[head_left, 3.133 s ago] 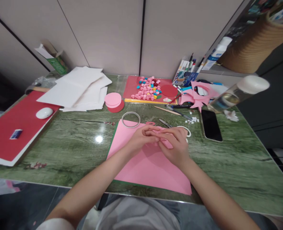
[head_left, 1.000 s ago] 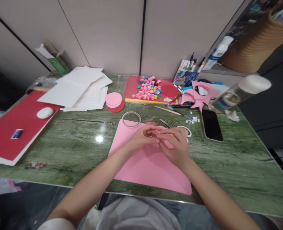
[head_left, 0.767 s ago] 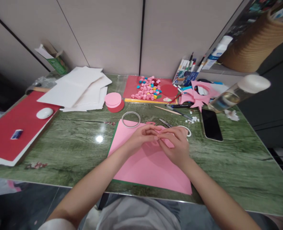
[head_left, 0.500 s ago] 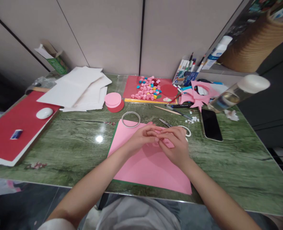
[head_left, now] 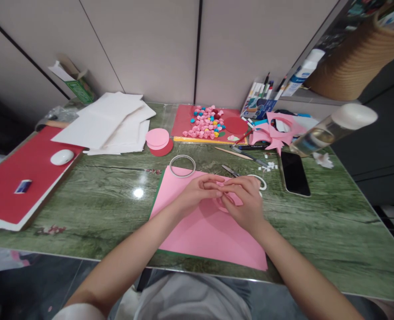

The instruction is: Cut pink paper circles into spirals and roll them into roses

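Left hand [head_left: 199, 191]: thumb and fingertips brought together, pinching a pink paper strip [head_left: 219, 205]; exact contact partly covered by fingers.
Right hand [head_left: 246, 202]: fingers curved, tips meeting those of the left hand, pinching the same strip.
Pink paper strip: between both hands, a loop showing below the fingertips, above the pink sheet; remainder hidden.
Pink sheet [head_left: 213, 238]: flat beneath the hands, near the table's front edge; green edge showing along its left side.
Grey ring [head_left: 182, 177]: lying across the sheet's upper left corner.
Scissors [head_left: 230, 170]: beyond the right hand, blades toward the wall, white handles partly covered by that hand.
Paper rolls [head_left: 206, 123]: heaped, mostly pink, some blue and yellow, on a red backing by the wall.
Discs [head_left: 157, 138]: pink over red, overlapping, left of the heap.
Offcuts [head_left: 285, 126]: pink, with curved cutouts, behind the phone.
Phone [head_left: 295, 173]: black screen upward, right of the scissors.
Table [head_left: 333, 231]: green, wood-grained, glossy.
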`<state>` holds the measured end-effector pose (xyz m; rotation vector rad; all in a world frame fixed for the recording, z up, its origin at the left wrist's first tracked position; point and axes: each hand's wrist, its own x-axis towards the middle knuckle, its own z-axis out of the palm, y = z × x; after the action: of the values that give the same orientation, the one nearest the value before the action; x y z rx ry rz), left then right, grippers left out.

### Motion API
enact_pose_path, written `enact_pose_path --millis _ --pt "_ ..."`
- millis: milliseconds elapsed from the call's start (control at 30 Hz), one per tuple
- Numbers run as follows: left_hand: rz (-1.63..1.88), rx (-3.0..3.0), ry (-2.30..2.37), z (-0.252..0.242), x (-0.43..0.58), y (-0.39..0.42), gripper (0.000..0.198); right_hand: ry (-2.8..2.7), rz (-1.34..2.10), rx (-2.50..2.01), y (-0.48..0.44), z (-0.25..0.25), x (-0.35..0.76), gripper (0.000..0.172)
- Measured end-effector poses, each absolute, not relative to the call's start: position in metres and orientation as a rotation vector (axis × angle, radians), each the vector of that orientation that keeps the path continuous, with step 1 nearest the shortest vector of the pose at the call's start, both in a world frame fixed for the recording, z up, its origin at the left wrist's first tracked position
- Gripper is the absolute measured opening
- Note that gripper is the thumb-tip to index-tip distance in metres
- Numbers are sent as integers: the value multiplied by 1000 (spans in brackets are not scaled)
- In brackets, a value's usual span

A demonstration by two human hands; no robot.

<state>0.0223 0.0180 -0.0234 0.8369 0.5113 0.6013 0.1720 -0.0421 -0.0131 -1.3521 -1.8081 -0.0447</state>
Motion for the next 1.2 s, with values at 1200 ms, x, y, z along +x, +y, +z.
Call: enact_pose_path --millis 1200 --pt "740 870 599 -25 25 18 36 -1916 -73 -1388 -43 -11 170 20"
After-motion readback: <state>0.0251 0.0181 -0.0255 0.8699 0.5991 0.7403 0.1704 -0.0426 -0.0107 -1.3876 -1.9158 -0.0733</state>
